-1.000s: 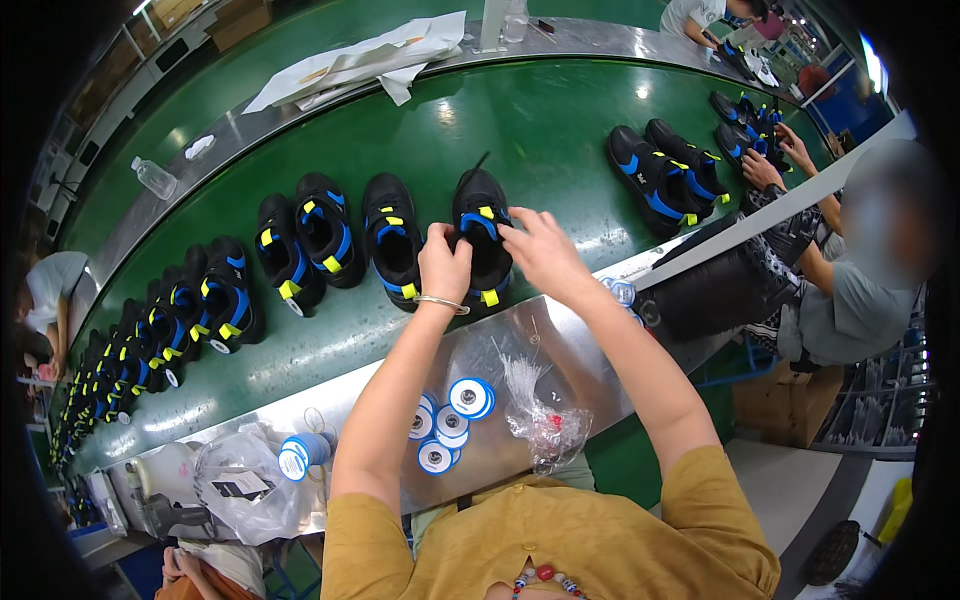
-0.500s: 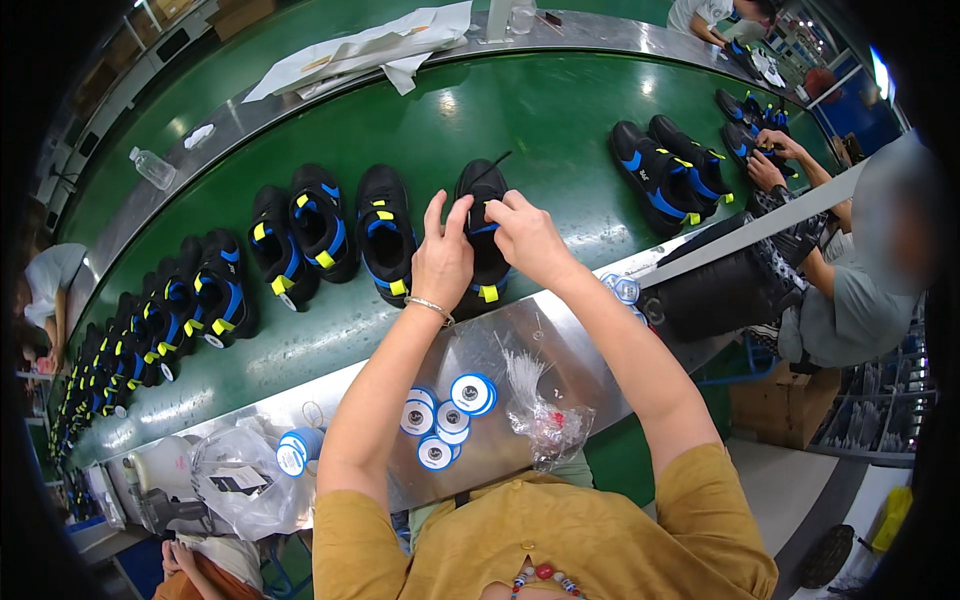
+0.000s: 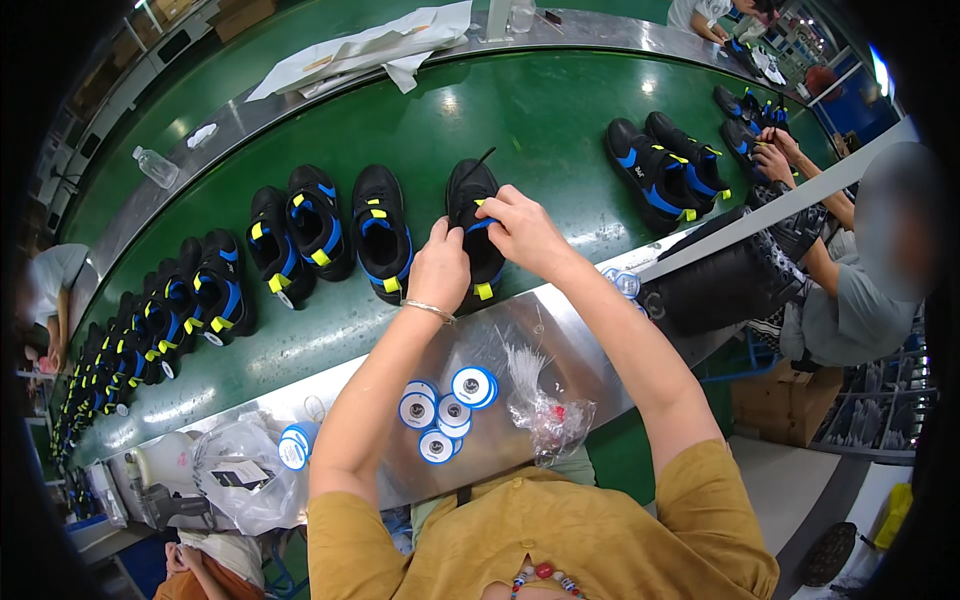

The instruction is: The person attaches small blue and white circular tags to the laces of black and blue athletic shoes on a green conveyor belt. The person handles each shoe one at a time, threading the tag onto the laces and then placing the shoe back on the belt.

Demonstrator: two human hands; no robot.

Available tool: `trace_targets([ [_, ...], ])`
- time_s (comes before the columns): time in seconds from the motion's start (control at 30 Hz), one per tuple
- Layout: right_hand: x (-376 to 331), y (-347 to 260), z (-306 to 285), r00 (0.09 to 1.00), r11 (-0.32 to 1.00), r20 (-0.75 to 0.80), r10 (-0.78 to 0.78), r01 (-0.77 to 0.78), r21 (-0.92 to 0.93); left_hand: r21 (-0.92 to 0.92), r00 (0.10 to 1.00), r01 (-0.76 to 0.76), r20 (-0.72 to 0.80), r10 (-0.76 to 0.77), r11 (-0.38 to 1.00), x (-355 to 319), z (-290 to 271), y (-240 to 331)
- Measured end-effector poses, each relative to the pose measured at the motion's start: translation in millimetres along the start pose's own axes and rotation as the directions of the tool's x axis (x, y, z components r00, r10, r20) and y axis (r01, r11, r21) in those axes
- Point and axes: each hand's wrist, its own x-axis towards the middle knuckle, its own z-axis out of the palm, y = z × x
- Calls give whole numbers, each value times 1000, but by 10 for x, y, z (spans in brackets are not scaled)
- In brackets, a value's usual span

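Dropping from its raised, spread pose half a second ago, the left hand (image 3: 440, 268) is now curling against the left side of the handled shoe (image 3: 486, 262). The right hand (image 3: 523, 232) is bunching its fingertips over that shoe's tongue; whether either is gripping anything, I cannot tell. The shoe is standing on the green belt (image 3: 560, 125), its heel nearing the steel ledge (image 3: 480, 345). Another shoe (image 3: 362, 190) is crowding its left; bare belt is stretching past its toe and rightward.
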Motion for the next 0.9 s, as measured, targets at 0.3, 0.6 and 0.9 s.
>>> trace_targets([
  [0.3, -69, -54, 168, 994, 987, 60, -88, 95, -133, -303, 998, -30, -58, 13, 953, -100, -21, -195],
  [0.6, -89, -220, 51, 993, 992, 118, -10, 24, -123, -242, 995, 74, -45, -87, 967, 7, -277, -142],
  [0.9, 361, -78, -189, 752, 443, 154, 641, -527, 725, 479, 928, -336, 23, 371, 811, 213, -163, 174],
])
